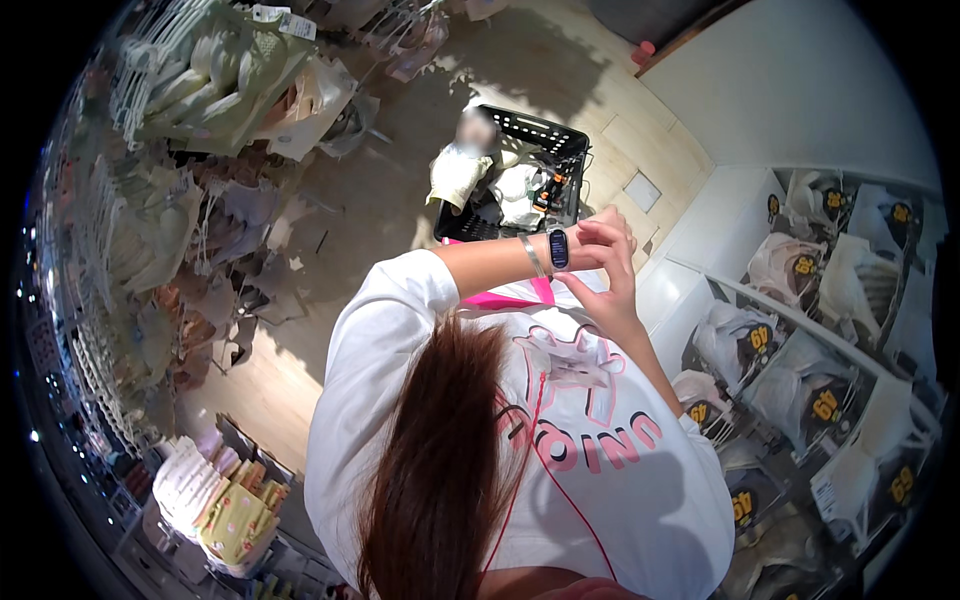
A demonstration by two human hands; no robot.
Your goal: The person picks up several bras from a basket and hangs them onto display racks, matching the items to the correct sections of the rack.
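My left forearm reaches across my front, a smartwatch (559, 249) with a lit screen and a clear band on its wrist. My left hand (621, 223) is partly hidden behind my right hand (606, 264), and its fingers are hard to make out. The right thumb and fingers are spread beside the watch, at the left wrist. Beyond the hands is a black plastic shopping basket (534, 124). It contains pale padded bras (517, 191) and black-and-orange tags (551, 191); another pale yellow bra (457, 176) lies over its left side.
Racks of hanging bras (225, 82) line the left side. Lower left, folded patterned garments (232, 517) fill a holder. White shelving with dividers (795, 311) holds bras with round price tags on the right. A white panel (795, 90) rises at the upper right, above wood-look floor (622, 157).
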